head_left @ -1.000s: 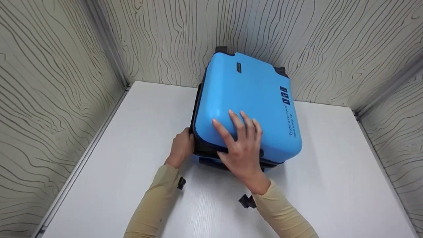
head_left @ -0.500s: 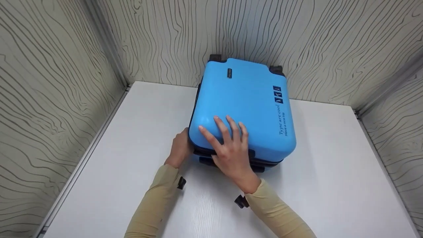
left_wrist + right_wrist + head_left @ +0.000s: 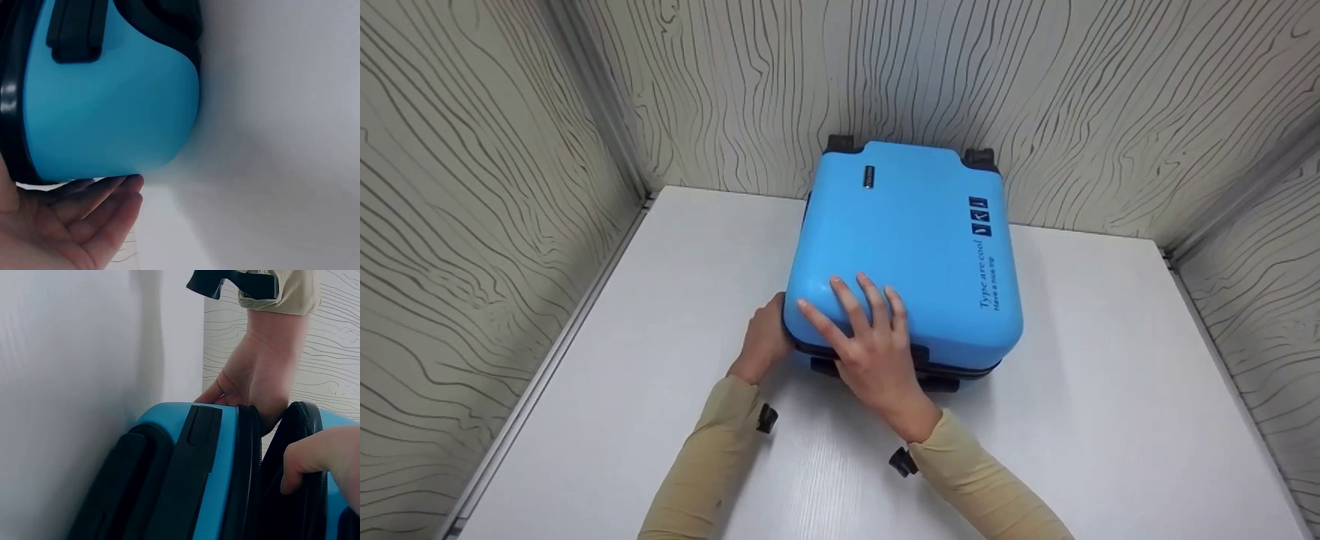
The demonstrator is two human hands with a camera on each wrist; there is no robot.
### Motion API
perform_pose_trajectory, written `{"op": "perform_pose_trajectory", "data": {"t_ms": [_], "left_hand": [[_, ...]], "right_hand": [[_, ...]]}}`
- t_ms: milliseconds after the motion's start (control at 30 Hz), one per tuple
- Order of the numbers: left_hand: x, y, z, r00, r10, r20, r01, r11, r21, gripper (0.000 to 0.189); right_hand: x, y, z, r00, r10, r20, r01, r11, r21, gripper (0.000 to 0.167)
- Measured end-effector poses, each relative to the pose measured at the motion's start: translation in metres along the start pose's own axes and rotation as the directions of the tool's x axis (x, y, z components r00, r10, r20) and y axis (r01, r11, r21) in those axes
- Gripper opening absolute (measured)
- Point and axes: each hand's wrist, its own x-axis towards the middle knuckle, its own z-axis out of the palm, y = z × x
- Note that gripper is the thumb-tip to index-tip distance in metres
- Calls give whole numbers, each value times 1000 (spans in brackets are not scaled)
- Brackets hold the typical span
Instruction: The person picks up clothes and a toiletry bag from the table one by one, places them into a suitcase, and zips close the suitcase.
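A bright blue hard-shell suitcase (image 3: pixel 919 210) lies flat with its printed lid facing up. In the right wrist view a gap with black lining (image 3: pixel 275 467) shows between the lid and the lower shell (image 3: pixel 219 495). My right hand (image 3: pixel 877 364) holds the lid's near edge, fingers spread over the top and the thumb (image 3: pixel 309 458) bent into the gap. At the left side of the case, my left hand (image 3: pixel 765 341) lies against the lower shell; the left wrist view shows its fingers (image 3: pixel 107 216) extended along that side. From the head view, these fingertips are hidden.
The suitcase rests on a white table (image 3: pixel 1110 390) near a wood-grain patterned back wall (image 3: pixel 750 97). Two black wheels (image 3: pixel 841 144) on its far end are close to that wall. A black carry handle (image 3: pixel 937 384) shows at the near side. Small black devices (image 3: pixel 904 461) sit on both wrists.
The suitcase lid has swung lower and shifted left, narrowing the gap at its near side. My right hand moved down and left with it; my left hand has barely moved.
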Motion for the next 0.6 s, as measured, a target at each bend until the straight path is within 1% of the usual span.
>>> {"op": "perform_pose_trajectory", "data": {"t_ms": [100,167,233,300,367,467,600], "left_hand": [[2,-3,-5,998,-20,64,25,997,-76,49],[3,-5,-10,991,-42,124,57,991,-121,55],[3,-8,-17,981,-60,185,89,985,-151,60],[3,-10,-22,968,-70,243,114,979,-172,62],[3,-11,-26,957,-70,283,127,974,-188,63],[3,-12,-28,949,-52,311,120,971,-206,62],[2,-12,-27,952,-44,303,112,971,-210,61]], "right_hand": [[-1,1,1,1000,-7,0,7,1000,-4,88],[-2,1,1,1000,-8,2,8,1000,-3,87],[-4,1,2,1000,-11,8,11,1000,-1,86],[-4,1,2,1000,-15,14,15,1000,-2,85],[-5,1,2,1000,-16,17,16,1000,-6,84],[-7,2,2,1000,-12,28,12,1000,-6,85],[-9,2,1,998,-11,60,11,1000,-4,88]]}}
